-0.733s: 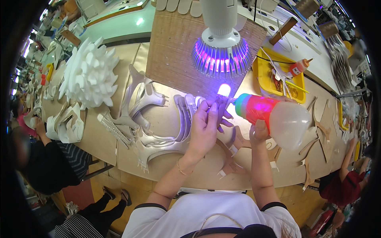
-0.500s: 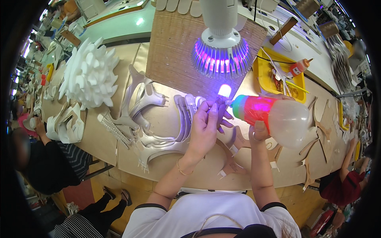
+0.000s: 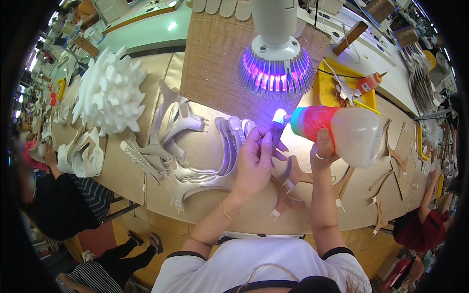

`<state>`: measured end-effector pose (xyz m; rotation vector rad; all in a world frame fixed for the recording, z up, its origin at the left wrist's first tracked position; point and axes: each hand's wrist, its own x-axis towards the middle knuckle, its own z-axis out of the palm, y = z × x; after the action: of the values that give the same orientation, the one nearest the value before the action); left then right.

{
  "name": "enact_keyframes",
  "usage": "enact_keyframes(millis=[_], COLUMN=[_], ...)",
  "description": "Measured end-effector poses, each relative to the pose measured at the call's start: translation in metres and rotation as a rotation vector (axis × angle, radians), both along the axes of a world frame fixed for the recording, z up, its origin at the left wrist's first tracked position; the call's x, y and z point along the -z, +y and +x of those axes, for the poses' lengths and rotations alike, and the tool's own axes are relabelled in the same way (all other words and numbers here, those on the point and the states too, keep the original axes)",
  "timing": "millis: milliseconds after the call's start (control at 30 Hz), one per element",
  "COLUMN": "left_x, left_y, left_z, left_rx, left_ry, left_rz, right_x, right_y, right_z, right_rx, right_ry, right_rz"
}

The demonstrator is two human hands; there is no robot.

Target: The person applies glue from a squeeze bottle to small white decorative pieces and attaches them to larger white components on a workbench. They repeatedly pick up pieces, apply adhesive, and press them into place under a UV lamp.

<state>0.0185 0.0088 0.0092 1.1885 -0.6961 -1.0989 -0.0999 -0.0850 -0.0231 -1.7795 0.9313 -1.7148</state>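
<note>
Beneath a lamp glowing purple, my left hand pinches a narrow strap piece whose upper end is brightly lit. My right hand is wrapped round a squeeze bottle with a red band and a teal collar. The bottle lies nearly level, its nozzle pointing left at the lit end of the strap piece; glare hides whether they touch. Left of my left hand, silver shoe uppers with braided straps are piled on the table. Tan shoe pieces lie between and below my hands.
A brown board lies behind my hands, under the lamp. At the back right stands a yellow tray with tools and a small red bottle. A spiky white foam-like stack and white shoe uppers are on the left. Other people work on both sides.
The bottle has risen slightly and its nozzle now points at the strap piece's lit end. My left hand has shifted a little right and down with the piece.
</note>
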Motion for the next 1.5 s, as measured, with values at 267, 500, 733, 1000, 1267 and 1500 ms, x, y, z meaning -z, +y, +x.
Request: enact_keyframes(millis=[267, 500, 733, 1000, 1267, 1500], left_x=[0.002, 0.003, 0.001, 0.001, 0.002, 0.0], left_y=[0.0, 0.002, 0.001, 0.004, 0.005, 0.005], left_z=[-0.003, -0.002, -0.003, -0.008, -0.008, -0.01], left_rx=[-0.01, -0.017, 0.002, 0.037, 0.024, 0.038], left_ry=[-0.07, -0.143, -0.099, -0.117, -0.156, -0.143], left_rz=[0.005, 0.013, 0.004, 0.017, 0.024, 0.014], right_x=[-0.006, -0.024, -0.031, -0.034, -0.035, -0.032], right_y=[0.001, 0.001, 0.001, 0.003, -0.002, 0.002], right_z=[0.001, 0.012, 0.005, 0.006, 0.0, 0.003], right_rx=[-0.138, -0.161, -0.098, -0.109, -0.037, -0.103], right_ry=[0.133, -0.071, -0.091, -0.076, -0.03, 0.019], right_rz=[-0.057, -0.022, -0.035, 0.021, -0.006, -0.102])
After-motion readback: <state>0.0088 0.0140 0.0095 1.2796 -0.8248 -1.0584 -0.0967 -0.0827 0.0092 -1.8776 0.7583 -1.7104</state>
